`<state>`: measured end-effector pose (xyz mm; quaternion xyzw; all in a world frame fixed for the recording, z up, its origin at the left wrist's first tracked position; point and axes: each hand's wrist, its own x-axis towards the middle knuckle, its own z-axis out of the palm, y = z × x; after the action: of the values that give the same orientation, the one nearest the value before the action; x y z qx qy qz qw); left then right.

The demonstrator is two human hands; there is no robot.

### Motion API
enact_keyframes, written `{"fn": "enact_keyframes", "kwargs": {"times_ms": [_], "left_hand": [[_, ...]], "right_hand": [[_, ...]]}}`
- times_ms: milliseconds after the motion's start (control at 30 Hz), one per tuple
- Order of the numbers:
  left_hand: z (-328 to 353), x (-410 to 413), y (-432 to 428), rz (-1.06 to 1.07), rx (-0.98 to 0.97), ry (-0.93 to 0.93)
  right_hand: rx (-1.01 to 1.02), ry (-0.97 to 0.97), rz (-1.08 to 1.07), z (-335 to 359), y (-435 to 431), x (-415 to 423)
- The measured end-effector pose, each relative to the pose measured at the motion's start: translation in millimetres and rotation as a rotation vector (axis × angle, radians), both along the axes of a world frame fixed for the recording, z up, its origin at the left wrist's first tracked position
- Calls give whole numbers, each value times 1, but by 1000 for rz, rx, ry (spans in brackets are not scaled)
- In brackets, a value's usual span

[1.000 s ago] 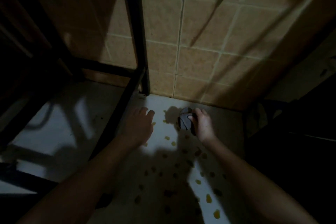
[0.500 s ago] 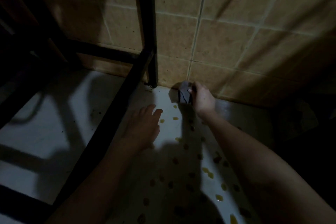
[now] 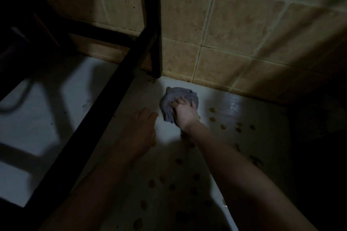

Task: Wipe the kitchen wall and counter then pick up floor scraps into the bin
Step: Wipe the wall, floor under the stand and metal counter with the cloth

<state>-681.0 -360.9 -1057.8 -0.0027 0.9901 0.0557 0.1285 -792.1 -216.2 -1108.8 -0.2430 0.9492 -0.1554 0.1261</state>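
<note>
Head view, dim light: right hand (image 3: 185, 112) with its fingers (image 3: 181, 99) curled into a bunched grey cloth (image 3: 177, 97), grasping it and pressing it onto the white surface (image 3: 37, 118). The cloth lies under the fingers and palm, spilling out beyond the fingertips and to the left of the hand. Just past the cloth, the surface meets the tiled wall (image 3: 234, 33). Beyond and left of the grip, a black frame leg (image 3: 152, 24) stands at the foot of the wall. Left hand (image 3: 140, 129), in shadow just left of the cloth and apart from it, fingers relaxed, grasping nothing. Yellowish scraps (image 3: 213, 110) dot the surface right of the grip and nearer the person, along both forearms
</note>
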Motion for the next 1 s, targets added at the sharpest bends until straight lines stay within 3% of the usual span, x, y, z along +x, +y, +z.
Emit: {"fn": "enact_keyframes", "kwargs": {"times_ms": [433,567,1000], "left_hand": [[2,8,35,-137,121,125],[2,6,58,-190,144,72],[0,7,92,-199,226,110]], "right_hand": [[-18,20,-257,0,96,3],[34,65,-311,0,138,9],[35,27,-718,-4,247,53]]}}
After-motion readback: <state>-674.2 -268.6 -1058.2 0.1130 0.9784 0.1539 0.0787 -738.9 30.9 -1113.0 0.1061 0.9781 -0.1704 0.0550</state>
